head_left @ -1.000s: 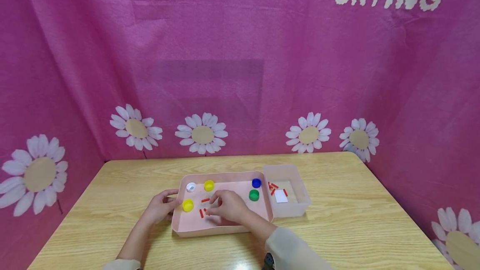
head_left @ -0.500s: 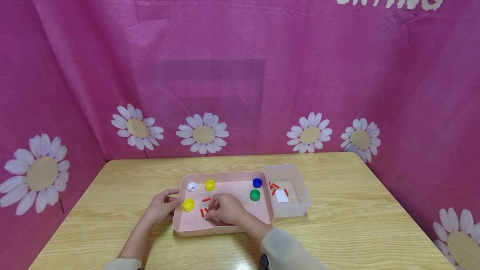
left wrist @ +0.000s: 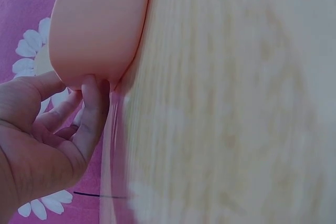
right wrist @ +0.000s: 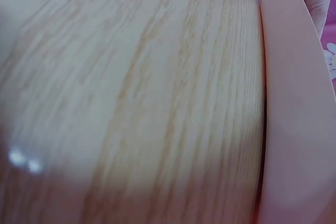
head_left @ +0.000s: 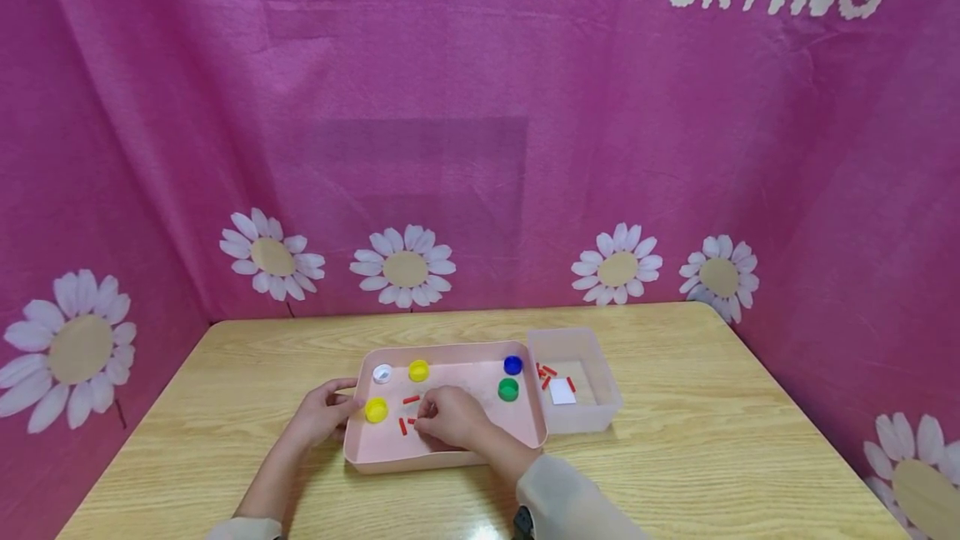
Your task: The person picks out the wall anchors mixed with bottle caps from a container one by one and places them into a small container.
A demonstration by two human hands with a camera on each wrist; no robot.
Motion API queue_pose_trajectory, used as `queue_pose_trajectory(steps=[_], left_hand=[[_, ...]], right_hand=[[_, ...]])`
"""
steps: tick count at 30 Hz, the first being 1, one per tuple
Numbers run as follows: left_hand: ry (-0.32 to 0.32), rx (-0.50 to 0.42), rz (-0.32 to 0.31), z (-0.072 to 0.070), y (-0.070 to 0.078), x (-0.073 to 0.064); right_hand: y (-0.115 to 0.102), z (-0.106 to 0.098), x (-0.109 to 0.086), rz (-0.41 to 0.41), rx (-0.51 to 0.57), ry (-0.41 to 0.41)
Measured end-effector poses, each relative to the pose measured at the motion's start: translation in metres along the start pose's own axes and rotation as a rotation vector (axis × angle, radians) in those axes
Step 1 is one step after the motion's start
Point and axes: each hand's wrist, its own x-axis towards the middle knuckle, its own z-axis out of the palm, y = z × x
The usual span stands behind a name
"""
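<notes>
A shallow pink tray (head_left: 468, 458) lies on the table. At its left end my left hand (head_left: 322, 415) holds the wall, thumb at the rim and fingers against the outside, as the left wrist view shows. Over the tray's middle, my right hand (head_left: 453, 417) has thumb and forefinger together on a small red stick (head_left: 412, 421); its far part is hidden by the fingers. Two more red sticks lie close by, one upright in view (head_left: 402, 427) and one farther back (head_left: 411, 399). The right wrist view shows only table and tray wall.
Inside the tray stand a white cap (head_left: 382, 373), two yellow caps (head_left: 418, 370), a blue cap (head_left: 512, 365) and a green cap (head_left: 508, 390). A translucent box (head_left: 596, 419) touching the tray's right end holds several red sticks (head_left: 546, 382) and a white card (head_left: 562, 392).
My right hand has shifted slightly and its thumb and forefinger have closed together. The red stick at the fingertips has turned to lie more sideways. My left hand stays at the tray.
</notes>
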Motion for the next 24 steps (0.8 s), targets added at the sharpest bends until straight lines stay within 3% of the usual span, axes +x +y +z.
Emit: queue_pose_trajectory(steps=[13,24], left_hand=[[-0.005,0.029,-0.015,0.0,0.002,0.0],[-0.016,0.026,0.004,0.0,0.002,-0.001]], right_hand=[[0.0,-0.007,0.0,0.079,0.04,0.006],[0.006,-0.019,-0.001,0.015,-0.035,0.049]])
